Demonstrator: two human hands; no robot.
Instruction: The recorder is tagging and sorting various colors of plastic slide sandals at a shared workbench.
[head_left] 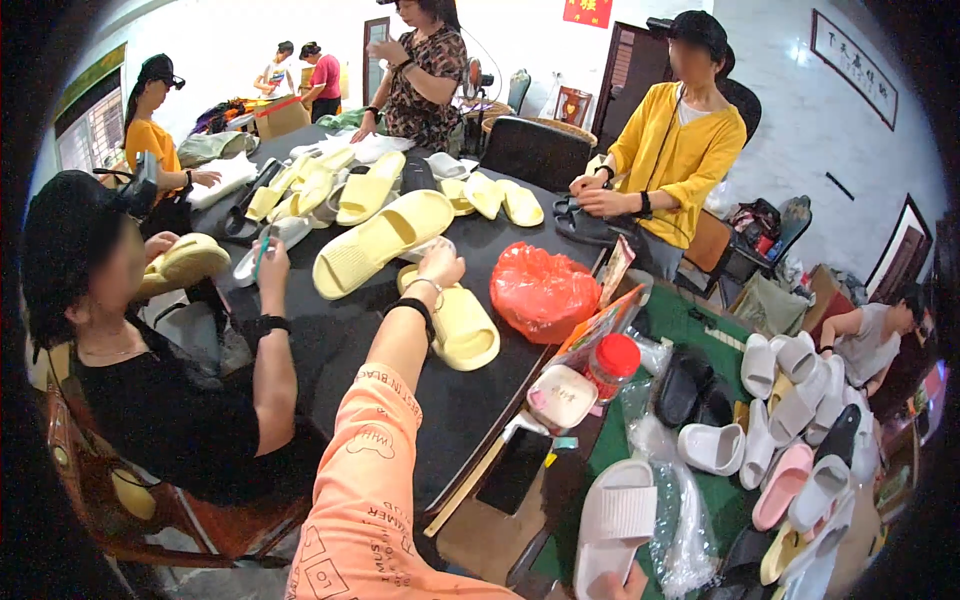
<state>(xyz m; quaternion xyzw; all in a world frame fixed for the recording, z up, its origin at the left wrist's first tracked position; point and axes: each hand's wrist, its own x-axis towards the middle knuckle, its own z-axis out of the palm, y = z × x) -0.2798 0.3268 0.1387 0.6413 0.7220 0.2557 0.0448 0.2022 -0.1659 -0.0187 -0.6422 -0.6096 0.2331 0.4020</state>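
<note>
My left hand [441,266], at the end of an orange printed sleeve, reaches far over the dark table. Its fingers are curled at a whitish thing whose kind I cannot make out, right above a yellow slipper [465,335]. A larger yellow slipper [375,245] lies just left of that hand. At the bottom edge, my right hand [626,583] shows only in part, closed on the lower end of a pale pinkish slide slipper [617,510], which is held with its ribbed strap up. A red plastic bag [543,292] sits to the right of my left hand.
A heap of yellow slippers [320,185] covers the far table. Nearer are a red-lidded jar [613,365], a white tub [562,397] and a phone [515,470]. Many slides lie on the green surface [660,315] at right. Co-workers stand around; one at left [180,370] holds a slipper.
</note>
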